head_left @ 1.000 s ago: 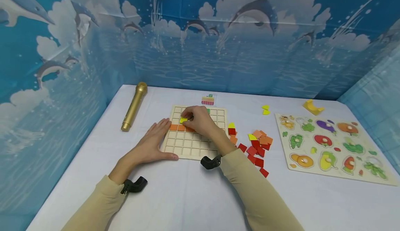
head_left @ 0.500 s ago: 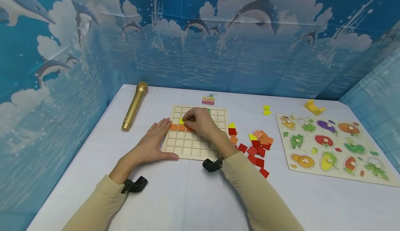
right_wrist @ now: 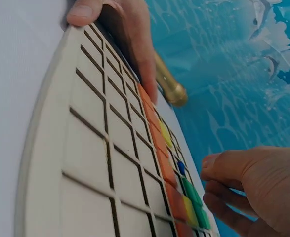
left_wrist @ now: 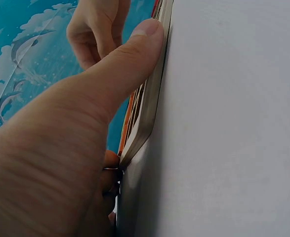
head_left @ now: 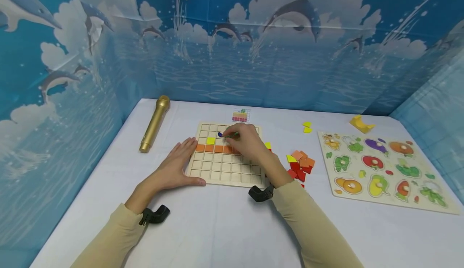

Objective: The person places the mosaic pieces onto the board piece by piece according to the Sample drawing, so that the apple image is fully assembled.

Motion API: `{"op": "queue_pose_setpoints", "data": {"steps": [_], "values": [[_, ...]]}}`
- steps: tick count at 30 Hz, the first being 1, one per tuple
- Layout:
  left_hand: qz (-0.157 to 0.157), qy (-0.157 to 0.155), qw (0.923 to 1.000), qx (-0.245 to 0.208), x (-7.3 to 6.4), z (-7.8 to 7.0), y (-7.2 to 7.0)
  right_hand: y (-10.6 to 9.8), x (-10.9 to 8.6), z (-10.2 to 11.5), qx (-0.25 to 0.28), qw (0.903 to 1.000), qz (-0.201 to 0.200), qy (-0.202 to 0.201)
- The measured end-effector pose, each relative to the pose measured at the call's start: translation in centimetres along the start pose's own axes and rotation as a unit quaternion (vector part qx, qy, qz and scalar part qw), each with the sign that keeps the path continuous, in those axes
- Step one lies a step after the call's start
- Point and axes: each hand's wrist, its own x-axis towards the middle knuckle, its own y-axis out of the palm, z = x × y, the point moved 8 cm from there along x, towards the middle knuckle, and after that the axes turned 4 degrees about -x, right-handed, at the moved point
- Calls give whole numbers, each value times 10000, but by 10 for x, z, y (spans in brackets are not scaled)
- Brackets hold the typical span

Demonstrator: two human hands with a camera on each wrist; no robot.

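My left hand point(head_left: 178, 165) rests along the left side of a wooden grid board point(head_left: 221, 175), fingers straight and thumb at its front edge. Above the board's upper middle, my right hand point(head_left: 244, 141) has loosely bent fingers; in the right wrist view nothing shows between thumb and fingers. A yellow square tile point(head_left: 210, 140) lies behind a row of orange tiles point(head_left: 209, 148) on the board. Near my right fingertips are a small blue piece point(head_left: 220, 134) and green pieces point(right_wrist: 190, 191), partly hidden by the hand in the head view.
Loose red tiles point(head_left: 301, 174), orange tiles point(head_left: 307, 162) and yellow ones lie right of the board. A picture card point(head_left: 241, 115) lies behind it. A gold microphone point(head_left: 155, 123) is at left; a vegetable puzzle board point(head_left: 377, 163) and a yellow curved block point(head_left: 361, 123) are at right.
My right hand has let go of the yellow tile and moved right, uncovering that tile and the blue piece. My left hand stays in place.
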Motion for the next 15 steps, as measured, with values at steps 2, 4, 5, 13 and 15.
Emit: {"op": "queue_pose_setpoints", "data": {"steps": [2,4,5,13,15], "values": [[1,-36,10000,11,0,1,0,-7,-4,-8,87,9999,-41,143],[-3,-56,10000,18,0,1,0,-13,-9,-18,124,9995,-89,283],[-9,-61,10000,28,0,1,0,-17,-11,-22,149,9992,-105,369],[3,-87,10000,19,0,2,2,-45,-32,-56,-54,9968,-102,789],[11,-85,10000,20,1,2,2,-53,-38,-65,-140,9958,-118,902]]}}
